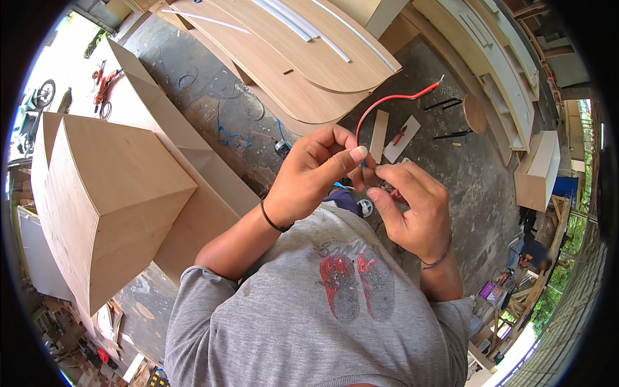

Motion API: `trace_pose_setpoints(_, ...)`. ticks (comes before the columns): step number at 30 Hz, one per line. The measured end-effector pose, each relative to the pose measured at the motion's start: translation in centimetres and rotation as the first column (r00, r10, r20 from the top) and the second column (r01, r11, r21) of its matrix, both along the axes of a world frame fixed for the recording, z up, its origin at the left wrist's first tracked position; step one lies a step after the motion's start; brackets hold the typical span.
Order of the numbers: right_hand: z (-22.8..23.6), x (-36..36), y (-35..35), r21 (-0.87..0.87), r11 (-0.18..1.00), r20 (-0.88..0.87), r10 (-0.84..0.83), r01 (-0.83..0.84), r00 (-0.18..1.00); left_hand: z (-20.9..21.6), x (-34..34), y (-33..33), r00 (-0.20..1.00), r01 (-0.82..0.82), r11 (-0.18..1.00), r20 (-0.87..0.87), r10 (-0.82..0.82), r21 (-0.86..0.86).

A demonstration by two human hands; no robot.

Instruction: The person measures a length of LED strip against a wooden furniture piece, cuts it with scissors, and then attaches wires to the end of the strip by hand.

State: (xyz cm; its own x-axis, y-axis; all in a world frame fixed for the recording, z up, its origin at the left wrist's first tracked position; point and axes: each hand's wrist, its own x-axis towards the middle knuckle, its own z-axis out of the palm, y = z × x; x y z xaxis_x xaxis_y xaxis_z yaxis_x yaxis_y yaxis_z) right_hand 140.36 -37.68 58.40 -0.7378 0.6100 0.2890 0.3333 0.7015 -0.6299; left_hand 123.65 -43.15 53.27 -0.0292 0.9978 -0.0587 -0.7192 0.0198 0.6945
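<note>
My left hand (316, 164) is raised in front of my chest, thumb and fingers pinched together on a cable. From this grip a red cable (380, 102) curves up and to the right, ending in a bare wire tip. A bit of blue wire (363, 164) shows by the left thumb, and a pale wire end hangs just below. Close by on the right, my right hand (416, 203) has its fingers curled. Part of a red object (396, 195) shows in its palm; the fingers hide most of it, so its kind is unclear. The fingertips of both hands nearly meet.
Beyond my hands lies a large wooden panel (277, 71) carrying white strips (290, 22). Plywood boxes (129, 187) stand at the left. A drill (282, 148), blue cord (231, 137), board offcuts (380, 135) and a round-topped stool (474, 114) are on the concrete floor.
</note>
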Motion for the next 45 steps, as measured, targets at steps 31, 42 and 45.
trace_pose_setpoints(31,-2.6,-0.5,-1.5,0.005,0.991,-0.195,-0.129,0.132,0.972,-0.4,0.1,-0.3,0.994,0.066,0.996,0.087,-0.062,-0.051)
trace_pose_setpoints(42,-2.4,-0.5,-1.1,-0.09,0.981,-0.239,-0.188,0.171,0.953,-0.7,0.5,-0.5,0.991,-0.012,1.0,-0.136,0.014,0.012)
trace_pose_setpoints(45,-2.4,-0.5,-0.9,-0.069,0.982,-0.239,-0.189,0.177,0.953,-1.0,0.6,-0.4,0.985,-0.031,0.999,-0.167,0.028,-0.013)
